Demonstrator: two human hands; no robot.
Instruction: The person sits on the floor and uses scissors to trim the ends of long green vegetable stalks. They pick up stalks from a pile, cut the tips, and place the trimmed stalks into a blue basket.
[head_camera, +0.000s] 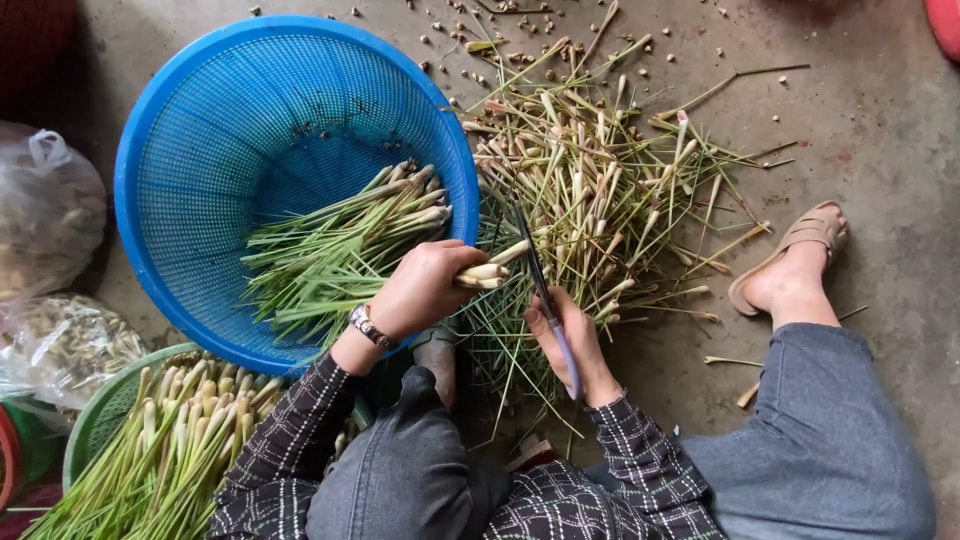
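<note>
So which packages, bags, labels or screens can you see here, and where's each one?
Clear plastic bag: far left edge, knotted top, rounded, pale contents.
Second clear plastic bag: just below it, beside the green basket, lumpy beige contents.
No labels, signs or screens show.

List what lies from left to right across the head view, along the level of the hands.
Plastic bag → blue basket → left hand gripping stalks → right hand holding a knife → loose stalk pile → sandalled foot.
</note>
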